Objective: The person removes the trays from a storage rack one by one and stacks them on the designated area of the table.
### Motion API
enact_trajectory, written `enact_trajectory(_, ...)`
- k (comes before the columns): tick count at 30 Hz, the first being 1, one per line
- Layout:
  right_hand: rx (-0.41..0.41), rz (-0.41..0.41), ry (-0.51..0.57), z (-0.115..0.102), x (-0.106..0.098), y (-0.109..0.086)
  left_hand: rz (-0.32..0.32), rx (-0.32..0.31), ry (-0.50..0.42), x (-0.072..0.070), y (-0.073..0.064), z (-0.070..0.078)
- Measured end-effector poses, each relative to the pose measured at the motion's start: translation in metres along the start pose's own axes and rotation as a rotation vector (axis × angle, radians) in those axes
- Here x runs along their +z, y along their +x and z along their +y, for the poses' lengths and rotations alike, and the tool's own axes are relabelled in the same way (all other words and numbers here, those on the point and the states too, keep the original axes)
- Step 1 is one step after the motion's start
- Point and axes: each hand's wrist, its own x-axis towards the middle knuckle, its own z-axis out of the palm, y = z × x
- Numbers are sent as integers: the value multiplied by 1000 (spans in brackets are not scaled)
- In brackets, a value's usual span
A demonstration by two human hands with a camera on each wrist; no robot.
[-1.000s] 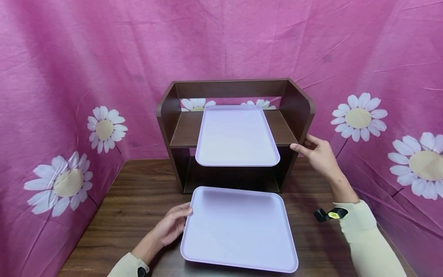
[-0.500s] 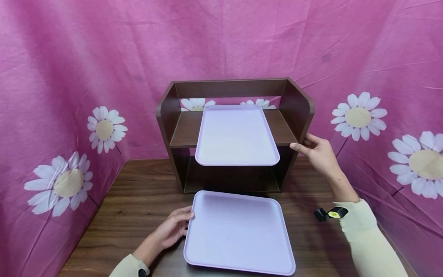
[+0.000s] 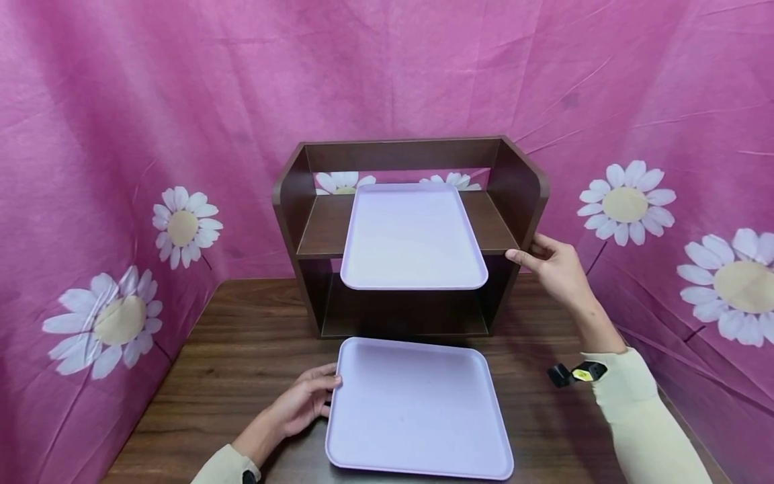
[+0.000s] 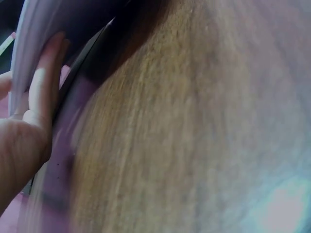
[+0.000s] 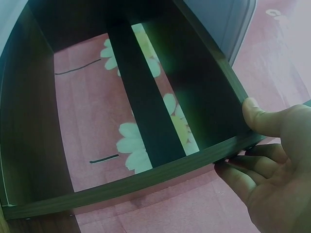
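Note:
A flat lilac tray (image 3: 417,410) lies low in front, with its near side toward me. My left hand (image 3: 300,402) grips that tray's left rim, thumb on top and fingers underneath; the left wrist view shows the hand (image 4: 29,131) around the tray's edge (image 4: 24,53). Behind it stands a dark brown two-tier shelf (image 3: 323,228). A second lilac tray (image 3: 414,235) rests on its upper board and juts out past the front. At the shelf's right side, my right hand (image 3: 559,274) pinches the side panel, thumb at the front edge and fingers outside, as the right wrist view shows.
The wooden table (image 3: 230,356) carries the shelf. A pink curtain (image 3: 387,67) with white daisies hangs behind and on both sides. A small black and yellow device (image 3: 577,373) sits on my right wrist.
The front tray has come down slightly toward the table and nearer to me, its left rim shifting a little right with my left hand. The right hand stays in place on the shelf.

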Motion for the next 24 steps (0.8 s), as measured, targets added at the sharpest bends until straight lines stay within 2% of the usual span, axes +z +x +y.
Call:
enact_trajectory(5, -1, 1, -1, 1, 0, 0, -26, -33, 22, 0, 0, 2)
enact_trajectory(15, 2, 3, 6, 4, 1, -1, 20, -58, 74, -2, 1, 3)
enact_trajectory(19, -2, 12, 17, 4, 1, -1, 59, -74, 171, -3, 3, 3)
enact_trajectory(24, -1, 7, 32, 4, 1, 0, 156, -56, 385, -1, 5, 9)
